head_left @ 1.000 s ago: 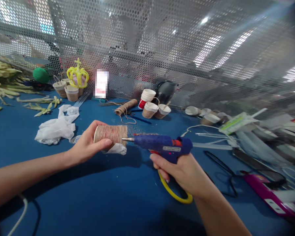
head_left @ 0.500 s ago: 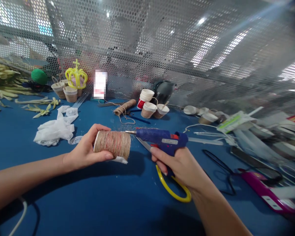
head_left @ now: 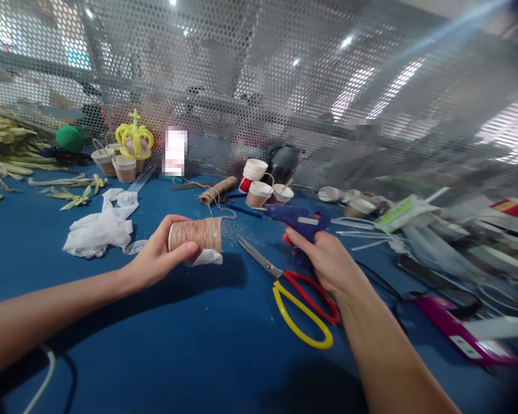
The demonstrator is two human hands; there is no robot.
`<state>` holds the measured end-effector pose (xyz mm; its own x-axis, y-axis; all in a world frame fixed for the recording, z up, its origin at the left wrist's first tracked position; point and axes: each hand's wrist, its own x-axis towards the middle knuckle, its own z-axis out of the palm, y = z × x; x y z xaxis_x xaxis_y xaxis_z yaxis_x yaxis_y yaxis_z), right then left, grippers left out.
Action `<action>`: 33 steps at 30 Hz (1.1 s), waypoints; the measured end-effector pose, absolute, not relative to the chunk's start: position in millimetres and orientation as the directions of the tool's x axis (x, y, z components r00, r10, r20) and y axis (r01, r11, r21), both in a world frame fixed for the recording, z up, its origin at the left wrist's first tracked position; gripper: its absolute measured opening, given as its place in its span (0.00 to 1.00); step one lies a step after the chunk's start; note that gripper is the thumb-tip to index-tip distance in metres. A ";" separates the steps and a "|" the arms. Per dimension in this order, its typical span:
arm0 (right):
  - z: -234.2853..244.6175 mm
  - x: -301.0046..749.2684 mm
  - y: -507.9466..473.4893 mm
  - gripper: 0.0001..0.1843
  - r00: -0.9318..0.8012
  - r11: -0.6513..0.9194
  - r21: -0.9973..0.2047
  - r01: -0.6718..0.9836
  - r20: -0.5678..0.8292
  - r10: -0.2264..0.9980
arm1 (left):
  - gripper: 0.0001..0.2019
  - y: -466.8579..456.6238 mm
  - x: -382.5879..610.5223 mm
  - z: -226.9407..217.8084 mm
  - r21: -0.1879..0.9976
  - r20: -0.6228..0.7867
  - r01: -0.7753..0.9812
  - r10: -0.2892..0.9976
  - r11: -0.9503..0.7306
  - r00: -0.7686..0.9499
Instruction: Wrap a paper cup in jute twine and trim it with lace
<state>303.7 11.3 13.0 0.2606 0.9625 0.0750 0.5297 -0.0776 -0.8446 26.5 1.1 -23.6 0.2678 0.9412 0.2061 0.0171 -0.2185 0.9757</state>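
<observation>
My left hand (head_left: 157, 259) is closed round a twine-wrapped cup (head_left: 195, 236), held on its side above the blue table (head_left: 190, 345), with a bit of white lace under it. My right hand (head_left: 328, 259) grips the handle of a blue glue gun (head_left: 296, 217), which stands further back on the table, nozzle pointing left, well clear of the cup. Scissors (head_left: 293, 293) with red and yellow handles lie between the two hands, just in front of my right hand.
White lace and cloth (head_left: 97, 227) lie left. At the back stand a twine roll (head_left: 218, 190), paper cups (head_left: 259, 184), a yellow crown (head_left: 133, 138) and a perforated metal screen (head_left: 285, 86). Glue sticks, packets and a pink object (head_left: 457, 336) crowd the right side.
My right hand has drawn the glue gun away from the cup, back and to the right, down toward the table. The scissors are now uncovered. My left hand still holds the cup.
</observation>
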 end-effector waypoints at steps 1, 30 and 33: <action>9.5 308.1 17.9 0.15 0.281 -0.112 -0.815 0.568 0.065 0.957 | 0.20 1.4 27.3 -23.2 0.982 0.186 -0.012 0.948 -0.189 0.259; 2.2 287.6 32.2 0.15 0.180 -0.121 -0.268 0.956 0.209 0.961 | 0.21 3.0 31.7 -23.2 0.975 -0.012 -0.210 0.965 0.070 0.263; 20.4 259.6 5.3 0.12 -0.200 0.283 -0.416 0.864 0.232 0.952 | 0.22 2.7 32.2 -22.6 0.970 -0.039 -0.221 0.962 0.101 0.271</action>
<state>259.6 5.3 20.4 -0.2000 0.9519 0.2319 0.8640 0.2830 -0.4164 32.2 2.7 -22.6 0.2707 0.9619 -0.0386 -0.2207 0.1010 0.9701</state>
